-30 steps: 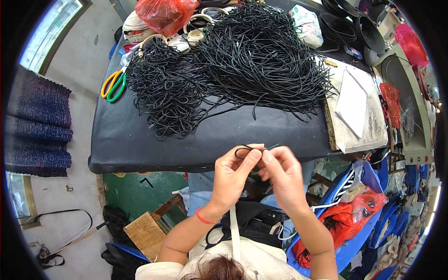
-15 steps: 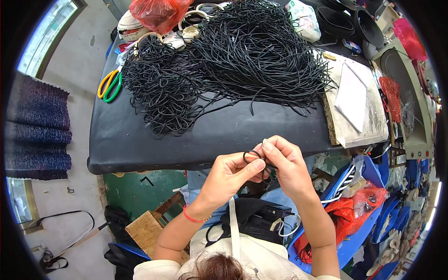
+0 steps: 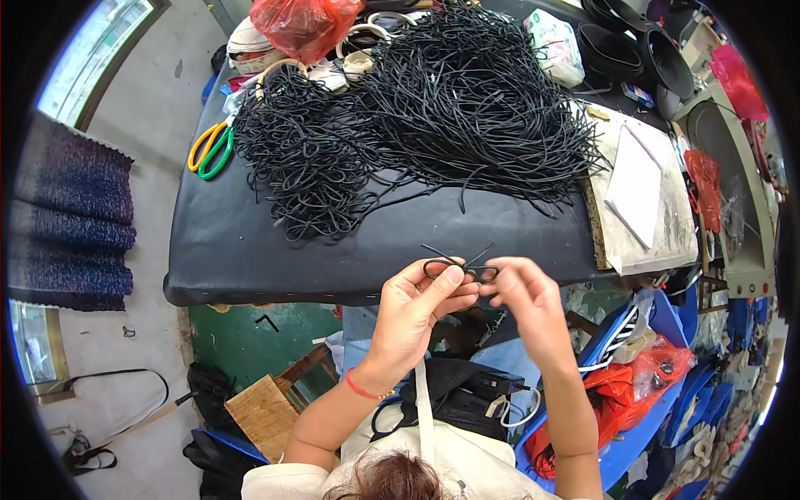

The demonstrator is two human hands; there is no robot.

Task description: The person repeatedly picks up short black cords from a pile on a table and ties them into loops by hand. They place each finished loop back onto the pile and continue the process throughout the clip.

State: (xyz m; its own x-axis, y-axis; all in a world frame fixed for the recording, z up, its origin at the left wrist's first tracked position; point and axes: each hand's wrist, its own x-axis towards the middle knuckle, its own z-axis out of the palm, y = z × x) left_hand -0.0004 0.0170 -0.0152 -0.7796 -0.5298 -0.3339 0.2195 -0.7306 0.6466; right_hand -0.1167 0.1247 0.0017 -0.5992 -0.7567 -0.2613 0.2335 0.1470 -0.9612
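A thin black cord [image 3: 433, 272] is tied in a small bow, with two loops and two loose ends sticking up. The thumb and fingers of my left hand [image 3: 412, 304] pinch it at the left loop and knot. At the right loop, my right hand [image 3: 531, 302] has its fingers curled; they are smeared by motion, and whether they grip the loop is unclear. Both hands are over the near edge of the black-covered table [image 3: 400, 250]. Beyond them lie a large pile of straight black cords [image 3: 492, 108] and a smaller heap of looped black cords [image 3: 312, 158].
Scissors with yellow and green handles [image 3: 212, 152] lie at the table's left. A pale board [image 3: 654, 225] with a white sheet is at the right. A red plastic bag [image 3: 304, 25] sits at the back. A blue bin [image 3: 612, 446] stands right of my lap, a wooden stool [image 3: 262, 417] to the left.
The cord now shows as a bow with two loops and its ends up. My right hand has moved down and right, off the knot; my left hand still pinches it. The view shifted slightly.
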